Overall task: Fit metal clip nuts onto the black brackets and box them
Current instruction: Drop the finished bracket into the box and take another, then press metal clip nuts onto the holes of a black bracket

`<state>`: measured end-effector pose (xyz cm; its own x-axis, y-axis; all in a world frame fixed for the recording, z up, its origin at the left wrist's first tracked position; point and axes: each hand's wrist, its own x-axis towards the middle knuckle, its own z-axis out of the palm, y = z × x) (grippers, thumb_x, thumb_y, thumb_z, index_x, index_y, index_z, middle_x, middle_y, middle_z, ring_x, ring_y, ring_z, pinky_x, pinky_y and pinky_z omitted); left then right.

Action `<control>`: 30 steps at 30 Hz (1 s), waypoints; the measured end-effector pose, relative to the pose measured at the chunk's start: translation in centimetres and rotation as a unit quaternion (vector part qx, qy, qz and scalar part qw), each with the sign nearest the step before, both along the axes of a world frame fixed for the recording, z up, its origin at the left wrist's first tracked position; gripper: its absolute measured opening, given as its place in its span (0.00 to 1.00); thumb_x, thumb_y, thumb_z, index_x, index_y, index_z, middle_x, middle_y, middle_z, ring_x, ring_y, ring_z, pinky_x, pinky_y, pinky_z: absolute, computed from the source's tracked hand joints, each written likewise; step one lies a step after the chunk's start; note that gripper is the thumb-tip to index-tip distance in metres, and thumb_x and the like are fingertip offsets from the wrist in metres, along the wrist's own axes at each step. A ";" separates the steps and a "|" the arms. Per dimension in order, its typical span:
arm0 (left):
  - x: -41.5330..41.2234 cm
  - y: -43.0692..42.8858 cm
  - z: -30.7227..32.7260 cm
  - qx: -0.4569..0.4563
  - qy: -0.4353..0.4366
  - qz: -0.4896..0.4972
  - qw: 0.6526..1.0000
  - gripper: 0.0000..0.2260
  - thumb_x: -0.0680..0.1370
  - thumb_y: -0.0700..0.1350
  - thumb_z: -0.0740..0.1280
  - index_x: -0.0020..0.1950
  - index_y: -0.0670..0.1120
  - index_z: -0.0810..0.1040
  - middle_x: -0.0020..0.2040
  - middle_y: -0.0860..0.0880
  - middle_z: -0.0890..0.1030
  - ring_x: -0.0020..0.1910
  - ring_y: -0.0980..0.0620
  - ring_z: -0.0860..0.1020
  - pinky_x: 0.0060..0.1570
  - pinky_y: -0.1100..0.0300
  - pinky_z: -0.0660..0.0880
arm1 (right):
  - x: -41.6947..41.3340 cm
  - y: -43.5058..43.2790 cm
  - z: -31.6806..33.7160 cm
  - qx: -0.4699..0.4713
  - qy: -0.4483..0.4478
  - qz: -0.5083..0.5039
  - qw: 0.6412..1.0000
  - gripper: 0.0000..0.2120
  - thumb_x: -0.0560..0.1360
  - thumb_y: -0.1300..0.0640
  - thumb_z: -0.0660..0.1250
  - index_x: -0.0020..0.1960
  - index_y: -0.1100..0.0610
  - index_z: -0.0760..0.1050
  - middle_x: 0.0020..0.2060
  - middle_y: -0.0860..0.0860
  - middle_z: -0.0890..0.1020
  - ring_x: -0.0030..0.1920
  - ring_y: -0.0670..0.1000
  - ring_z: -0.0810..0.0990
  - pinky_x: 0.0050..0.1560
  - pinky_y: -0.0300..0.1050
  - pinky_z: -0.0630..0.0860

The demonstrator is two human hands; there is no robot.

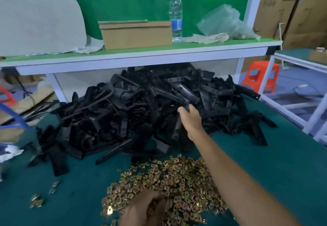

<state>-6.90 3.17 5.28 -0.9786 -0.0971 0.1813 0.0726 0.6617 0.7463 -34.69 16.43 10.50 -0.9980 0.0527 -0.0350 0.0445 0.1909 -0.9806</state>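
Black brackets (134, 112) heaped on the table, one gripped by the right hand

The black brackets lay in a broad, tangled heap across the middle of the green-topped table (276, 176), its far side running in under a raised white-edged shelf (141, 58). The right hand (190, 115) was stretched out from the near right to the right-hand slope of the heap. Its fingers were curled round the near end of a single long bracket (185, 95), which angled up and to the far left above the others.

Nearer, a loose mound of brass-coloured clip nuts (182, 178) was spread over the table, with the right forearm passing above its right side. The left hand (143, 208) was down in the near edge of this mound, knuckles up and fingers bent into the nuts. It was blurred, so I cannot tell whether it had pinched any. A few stray nuts (37, 202) lay well apart on the near left of the table.

On the shelf stood a shallow cardboard box (136, 35), with a clear water bottle (175, 15) upright just to its right. Further right sat a crumpled plastic bag (224, 22), and on the left a pale curved sheet (39, 24) rested against the green back panel. An orange stool (260, 77) stood on the floor at the far right, with stacked brown cartons (300, 13) behind it.
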 end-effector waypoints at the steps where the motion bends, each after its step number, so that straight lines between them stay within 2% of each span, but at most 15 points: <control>1: 0.1 -0.4 -0.2 -0.008 0.003 0.004 1.000 0.06 0.77 0.51 0.73 0.45 0.63 0.81 0.48 0.71 0.81 0.48 0.69 0.80 0.49 0.74 0.73 | 1.3 0.8 0.8 -0.060 0.012 0.016 0.998 0.07 0.78 0.56 0.65 0.49 0.55 0.67 0.44 0.54 0.74 0.41 0.54 0.77 0.43 0.57 0.76; 3: 0.2 -1.2 -0.8 -0.022 -0.006 0.021 1.000 0.07 0.77 0.49 0.74 0.46 0.63 0.80 0.47 0.70 0.81 0.51 0.70 0.78 0.52 0.72 0.74 | 4.8 3.2 1.8 -0.142 0.028 0.061 0.988 0.15 0.78 0.62 0.67 0.48 0.51 0.60 0.48 0.61 0.77 0.37 0.53 0.79 0.37 0.52 0.81; 4: 0.4 -1.6 -1.1 -0.026 -0.011 0.029 0.999 0.07 0.77 0.49 0.74 0.47 0.63 0.80 0.46 0.69 0.81 0.51 0.69 0.77 0.52 0.71 0.74 | 6.8 4.6 1.8 -0.124 0.045 0.073 0.989 0.15 0.78 0.61 0.68 0.49 0.50 0.61 0.50 0.64 0.79 0.35 0.51 0.78 0.33 0.47 0.79; 5: 0.3 -1.9 -1.4 -0.029 -0.007 0.035 0.999 0.07 0.77 0.48 0.73 0.47 0.61 0.81 0.45 0.68 0.81 0.51 0.68 0.77 0.51 0.72 0.73 | 9.0 6.0 1.7 -0.085 0.056 0.079 0.992 0.15 0.79 0.56 0.70 0.50 0.49 0.62 0.51 0.65 0.79 0.34 0.49 0.76 0.32 0.43 0.76; 7: 0.0 -2.3 -1.9 -0.039 0.013 0.044 0.998 0.04 0.78 0.46 0.72 0.48 0.57 0.82 0.44 0.66 0.80 0.50 0.66 0.77 0.47 0.72 0.73 | 13.8 8.4 1.1 -0.041 0.046 0.092 0.994 0.19 0.76 0.37 0.70 0.50 0.48 0.65 0.49 0.59 0.79 0.37 0.46 0.74 0.37 0.43 0.73; 8: -0.3 -2.2 -2.0 -0.047 0.020 0.047 0.998 0.04 0.79 0.45 0.72 0.48 0.55 0.82 0.44 0.65 0.80 0.48 0.65 0.78 0.46 0.71 0.73 | 16.1 9.4 0.5 -0.038 0.029 0.093 0.995 0.23 0.74 0.31 0.67 0.50 0.50 0.67 0.43 0.53 0.79 0.37 0.44 0.74 0.40 0.44 0.71; 9: -0.8 -2.2 -2.1 -0.056 0.025 0.049 0.997 0.04 0.79 0.45 0.71 0.50 0.54 0.82 0.45 0.64 0.80 0.47 0.66 0.78 0.46 0.72 0.74 | 18.4 10.1 -0.1 -0.022 0.015 0.090 0.996 0.24 0.73 0.29 0.65 0.48 0.50 0.69 0.37 0.47 0.76 0.35 0.42 0.73 0.40 0.46 0.69; 12: -2.9 -1.5 -2.2 -0.073 0.042 0.046 0.995 0.04 0.80 0.46 0.70 0.53 0.54 0.82 0.48 0.62 0.81 0.48 0.66 0.77 0.47 0.75 0.71 | 23.5 11.4 -2.6 0.018 0.012 0.071 0.997 0.15 0.75 0.41 0.68 0.38 0.48 0.68 0.31 0.42 0.66 0.32 0.42 0.65 0.38 0.45 0.64; 15: -5.7 -0.7 -2.1 -0.106 0.055 0.019 0.993 0.03 0.81 0.47 0.68 0.54 0.52 0.81 0.48 0.60 0.81 0.48 0.63 0.77 0.48 0.74 0.70 | 25.3 12.1 -4.8 0.014 -0.007 0.021 1.000 0.17 0.73 0.54 0.76 0.36 0.51 0.67 0.31 0.44 0.66 0.33 0.44 0.65 0.38 0.44 0.63; 17: -7.6 -0.4 -2.1 -0.142 0.058 0.005 0.988 0.03 0.81 0.47 0.68 0.52 0.51 0.81 0.47 0.58 0.82 0.48 0.62 0.77 0.50 0.68 0.74 | 26.0 12.1 -5.8 0.017 -0.026 0.005 1.000 0.19 0.70 0.54 0.79 0.34 0.51 0.68 0.31 0.45 0.67 0.33 0.44 0.65 0.39 0.46 0.64; 19: -9.4 -0.1 -2.0 -0.164 0.058 0.002 0.985 0.03 0.81 0.47 0.68 0.52 0.50 0.82 0.48 0.56 0.83 0.49 0.58 0.79 0.52 0.59 0.78 | 26.4 12.1 -6.5 0.034 -0.023 -0.015 0.999 0.18 0.67 0.54 0.81 0.33 0.49 0.71 0.29 0.46 0.72 0.33 0.45 0.68 0.40 0.46 0.67; 22: -11.9 0.6 -1.8 -0.173 0.042 -0.004 0.984 0.07 0.83 0.47 0.65 0.55 0.49 0.82 0.52 0.52 0.83 0.53 0.52 0.79 0.55 0.53 0.77 | 26.5 11.5 -7.2 0.073 -0.015 -0.044 0.996 0.13 0.62 0.52 0.83 0.37 0.45 0.80 0.33 0.44 0.83 0.35 0.41 0.78 0.43 0.40 0.75; 24: -13.4 1.1 -1.8 -0.190 0.021 -0.014 0.981 0.10 0.84 0.49 0.63 0.59 0.49 0.82 0.55 0.51 0.82 0.57 0.50 0.78 0.56 0.54 0.76 | 26.5 11.3 -7.4 0.080 -0.021 -0.058 0.995 0.13 0.61 0.51 0.84 0.40 0.45 0.81 0.37 0.39 0.85 0.39 0.40 0.82 0.42 0.37 0.76; 27: -14.7 1.8 -1.9 -0.202 -0.016 -0.031 0.979 0.12 0.83 0.52 0.64 0.62 0.50 0.82 0.58 0.48 0.80 0.59 0.47 0.77 0.56 0.53 0.77 | 26.5 11.3 -7.0 0.099 -0.006 -0.022 0.995 0.20 0.64 0.48 0.82 0.49 0.40 0.75 0.40 0.35 0.84 0.41 0.39 0.82 0.42 0.38 0.75; 30: -15.3 1.9 -1.8 -0.203 -0.030 -0.036 0.978 0.08 0.81 0.53 0.67 0.56 0.54 0.83 0.54 0.50 0.79 0.56 0.49 0.78 0.54 0.54 0.77 | 26.2 11.6 -6.7 0.059 0.017 0.036 0.997 0.25 0.70 0.54 0.80 0.59 0.35 0.74 0.46 0.38 0.85 0.45 0.40 0.84 0.46 0.39 0.78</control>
